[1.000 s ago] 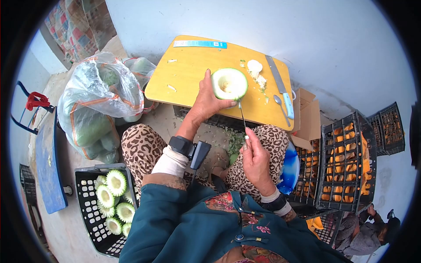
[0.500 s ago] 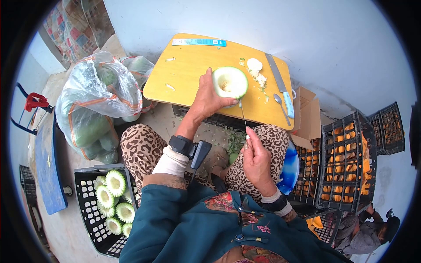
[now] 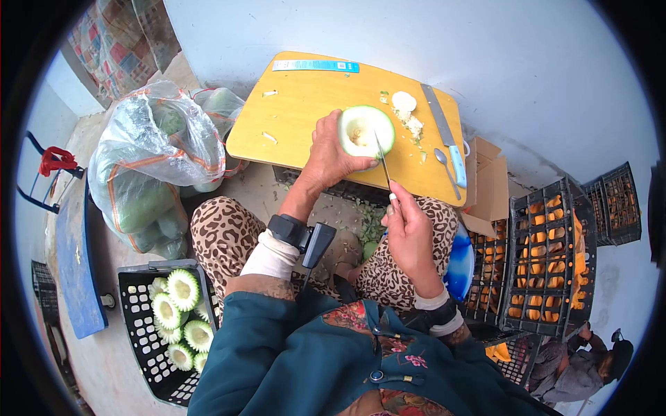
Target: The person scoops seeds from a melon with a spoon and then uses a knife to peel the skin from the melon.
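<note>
My left hand [image 3: 331, 149] grips a hollowed, green-rimmed piece of winter melon [image 3: 374, 125] from its left side, over the near edge of the yellow table [image 3: 312, 97]. The melon's pale opening faces up toward me, with some pulp inside. My right hand [image 3: 411, 232] is closed around a small thin knife [image 3: 386, 166], whose blade reaches the melon's near rim and opening. To the right on the table lie a large knife [image 3: 442, 125] with a light blue handle, a spoon [image 3: 444, 166], a round white piece [image 3: 403, 102] and scraped pulp [image 3: 412, 126].
A black crate [image 3: 149, 340] of notched melon pieces stands at lower left, below a plastic bag [image 3: 149, 173] of whole melons. On the right are a cardboard box [image 3: 488, 177] and black crates [image 3: 548, 256] with orange pieces. Another person [image 3: 583, 367] is at lower right.
The knife blade has moved up and over the melon's opening from its near rim. My right hand has shifted slightly up, while my left hand still grips the melon.
</note>
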Demonstrator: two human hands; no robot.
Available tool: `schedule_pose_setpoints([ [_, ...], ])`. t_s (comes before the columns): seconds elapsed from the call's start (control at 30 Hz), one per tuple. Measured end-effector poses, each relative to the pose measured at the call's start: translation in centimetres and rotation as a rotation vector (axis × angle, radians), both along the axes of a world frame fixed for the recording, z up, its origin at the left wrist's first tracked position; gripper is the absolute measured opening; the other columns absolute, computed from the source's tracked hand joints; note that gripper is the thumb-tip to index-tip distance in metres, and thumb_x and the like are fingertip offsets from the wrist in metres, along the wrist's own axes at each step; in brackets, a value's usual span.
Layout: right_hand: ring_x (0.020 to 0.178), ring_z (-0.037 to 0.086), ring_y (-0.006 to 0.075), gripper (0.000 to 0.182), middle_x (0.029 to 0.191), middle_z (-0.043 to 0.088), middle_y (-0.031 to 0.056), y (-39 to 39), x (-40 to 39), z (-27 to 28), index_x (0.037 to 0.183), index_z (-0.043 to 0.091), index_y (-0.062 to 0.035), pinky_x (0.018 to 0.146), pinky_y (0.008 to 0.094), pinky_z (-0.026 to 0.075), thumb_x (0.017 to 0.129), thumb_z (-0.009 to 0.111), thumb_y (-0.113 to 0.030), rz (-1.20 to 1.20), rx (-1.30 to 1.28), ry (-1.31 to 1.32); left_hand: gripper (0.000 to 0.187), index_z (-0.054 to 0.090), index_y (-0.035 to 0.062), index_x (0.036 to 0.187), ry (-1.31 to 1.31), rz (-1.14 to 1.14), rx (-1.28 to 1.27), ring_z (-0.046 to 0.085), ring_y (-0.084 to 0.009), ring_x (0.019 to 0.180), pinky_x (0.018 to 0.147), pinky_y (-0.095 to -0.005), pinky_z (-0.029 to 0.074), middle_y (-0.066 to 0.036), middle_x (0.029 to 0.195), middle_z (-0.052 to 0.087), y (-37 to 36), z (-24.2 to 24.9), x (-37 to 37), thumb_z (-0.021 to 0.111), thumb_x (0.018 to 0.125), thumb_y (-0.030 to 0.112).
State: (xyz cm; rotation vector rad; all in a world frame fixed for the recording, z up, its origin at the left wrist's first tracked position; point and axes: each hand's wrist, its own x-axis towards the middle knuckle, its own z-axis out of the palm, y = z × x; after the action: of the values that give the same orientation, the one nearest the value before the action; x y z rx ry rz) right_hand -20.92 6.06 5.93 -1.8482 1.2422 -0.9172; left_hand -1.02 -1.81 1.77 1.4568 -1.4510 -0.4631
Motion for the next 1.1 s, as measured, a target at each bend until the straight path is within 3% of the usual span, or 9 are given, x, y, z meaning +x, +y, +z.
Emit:
schedule_pose_setpoints([
  [0.1,0.07,0.066,0.0232,0.036,0.082,0.065,0.0202,-1.1,0.9,0.6,0.125,0.054,-0.0016,0.065,0.0321,0.051,0.09,0.05,0.0,-0.043,0.059,-0.004,0.108,0.034,-0.0011,0.134,-0.019,0.024,-0.027,0.041,-0.0372,0.12,0.103,-0.0448,0.035,-0.022,0.126,0.043,0.1,-0.1,-0.4,0.089,0.05,0.037],
  [0.2,0.069,0.065,0.0243,0.036,0.08,0.064,0.02,-1.4,1.2,-0.3,0.125,0.053,-0.0018,0.066,0.0326,0.051,0.089,0.049,0.0,-0.046,0.004,-0.039,0.108,0.035,-0.0008,0.134,-0.026,0.03,-0.001,0.043,-0.0364,0.119,0.102,-0.0447,0.036,-0.022,0.125,0.045,0.0,0.0,-0.1,0.089,0.05,0.038],
  [0.3,0.065,0.053,0.0072,0.035,0.08,0.058,0.0032,-1.0,0.9,-0.3,0.13,0.052,-0.0047,0.06,0.0233,0.046,0.095,0.049,-0.003,-0.019,-0.022,0.052,0.107,0.036,-0.0013,0.133,-0.021,0.029,0.006,0.044,-0.036,0.119,0.102,-0.0443,0.036,-0.021,0.123,0.047,0.1,0.1,0.0,0.089,0.049,0.038],
  [0.53,0.064,0.053,0.0077,0.034,0.074,0.056,0.0032,1.6,-1.2,-1.6,0.129,0.053,-0.0043,0.06,0.0239,0.046,0.095,0.048,-0.003,-0.018,-0.033,0.004,0.109,0.037,-0.0034,0.133,-0.015,0.02,-0.07,0.044,-0.0372,0.12,0.1,-0.0424,0.039,-0.023,0.124,0.046,0.1,-0.4,0.0,0.09,0.048,0.039],
  [0.8,0.064,0.055,0.0084,0.034,0.078,0.06,0.0051,4.8,-6.3,-5.4,0.13,0.051,-0.0007,0.061,0.025,0.048,0.096,0.046,-0.006,0.081,0.108,0.124,0.113,0.029,-0.0075,0.139,0.189,-0.009,0.078,0.039,-0.0335,0.129,0.108,-0.0396,0.032,-0.024,0.135,0.038,0.2,0.4,1.9,0.088,0.055,0.039],
  [0.9,0.073,0.066,0.0189,0.039,0.087,0.065,0.0169,3.8,-5.4,-2.2,0.132,0.047,-0.0007,0.067,0.0313,0.051,0.093,0.048,-0.003,0.055,0.038,0.018,0.115,0.027,-0.0072,0.141,0.174,-0.062,0.084,0.037,-0.0337,0.131,0.109,-0.0394,0.031,-0.025,0.137,0.036,0.1,0.3,1.5,0.088,0.055,0.04],
  [1.1,0.067,0.062,0.0166,0.038,0.077,0.063,0.01,0.7,-2.3,-2.0,0.133,0.045,0.0008,0.063,0.0291,0.049,0.097,0.045,-0.008,0.076,-0.062,-0.05,0.121,0.023,-0.0069,0.142,0.149,-0.105,0.077,0.033,-0.0348,0.134,0.11,-0.0396,0.03,-0.026,0.14,0.033,0.0,-0.2,1.5,0.088,0.053,0.044],
])
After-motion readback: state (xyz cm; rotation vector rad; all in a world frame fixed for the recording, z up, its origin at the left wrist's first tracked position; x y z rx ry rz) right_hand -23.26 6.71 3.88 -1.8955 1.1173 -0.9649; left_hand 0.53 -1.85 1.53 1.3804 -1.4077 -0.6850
